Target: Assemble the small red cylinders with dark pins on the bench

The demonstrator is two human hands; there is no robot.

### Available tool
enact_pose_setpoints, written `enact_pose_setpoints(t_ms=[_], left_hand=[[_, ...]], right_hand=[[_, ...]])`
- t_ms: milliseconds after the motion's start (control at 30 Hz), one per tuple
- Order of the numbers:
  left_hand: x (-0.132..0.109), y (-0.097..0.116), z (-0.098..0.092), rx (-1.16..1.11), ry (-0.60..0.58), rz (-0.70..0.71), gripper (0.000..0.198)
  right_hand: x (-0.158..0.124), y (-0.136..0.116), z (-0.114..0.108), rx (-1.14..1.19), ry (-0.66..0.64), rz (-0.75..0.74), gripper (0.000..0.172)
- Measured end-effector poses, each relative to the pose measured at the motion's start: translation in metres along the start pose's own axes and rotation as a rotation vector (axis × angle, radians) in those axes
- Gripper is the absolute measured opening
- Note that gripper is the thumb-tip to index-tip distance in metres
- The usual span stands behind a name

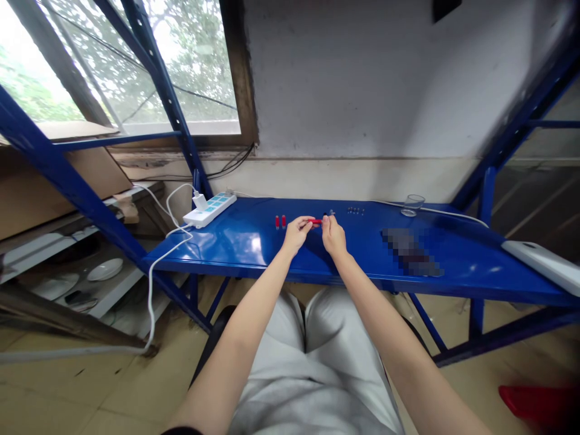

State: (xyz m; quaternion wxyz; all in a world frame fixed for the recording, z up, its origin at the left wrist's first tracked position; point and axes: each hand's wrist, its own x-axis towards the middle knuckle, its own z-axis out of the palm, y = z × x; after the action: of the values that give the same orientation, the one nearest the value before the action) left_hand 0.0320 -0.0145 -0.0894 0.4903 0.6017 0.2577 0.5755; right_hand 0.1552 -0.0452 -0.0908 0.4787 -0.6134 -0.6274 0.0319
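Note:
Both my hands meet over the middle of the blue metal shelf (254,248). My left hand (296,232) and my right hand (333,234) pinch the two ends of a small red piece (316,222) held level between them. Two more small red pieces (280,222) stand upright on the shelf just left of my left hand. A tiny grey part (330,213) lies just behind my right hand, and a row of several small dark bits (356,211) lies farther right.
A white power strip (209,209) with white cables sits at the shelf's back left. A small clear glass (412,205) stands at the back right, a blurred-out patch (411,252) lies right of my hands, a white flat object (544,263) at the far right.

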Motion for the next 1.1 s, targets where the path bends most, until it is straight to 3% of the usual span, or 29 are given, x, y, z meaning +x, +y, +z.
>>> enact_pose_setpoints(t_ms=[633, 800, 1100], left_hand=[[-0.0114, 0.0085, -0.0036, 0.075, 0.073, -0.147, 0.025], [-0.0108, 0.0103, -0.0032, 0.075, 0.154, -0.170, 0.031], [-0.0082, 0.0089, -0.0087, 0.043, 0.376, -0.082, 0.034]], right_hand=[[-0.0009, -0.0001, 0.0015, 0.011, -0.014, -0.106, 0.039], [-0.0012, -0.0017, 0.0004, 0.051, -0.013, -0.106, 0.037], [-0.0019, -0.0040, -0.0024, 0.121, 0.035, -0.066, 0.037]])
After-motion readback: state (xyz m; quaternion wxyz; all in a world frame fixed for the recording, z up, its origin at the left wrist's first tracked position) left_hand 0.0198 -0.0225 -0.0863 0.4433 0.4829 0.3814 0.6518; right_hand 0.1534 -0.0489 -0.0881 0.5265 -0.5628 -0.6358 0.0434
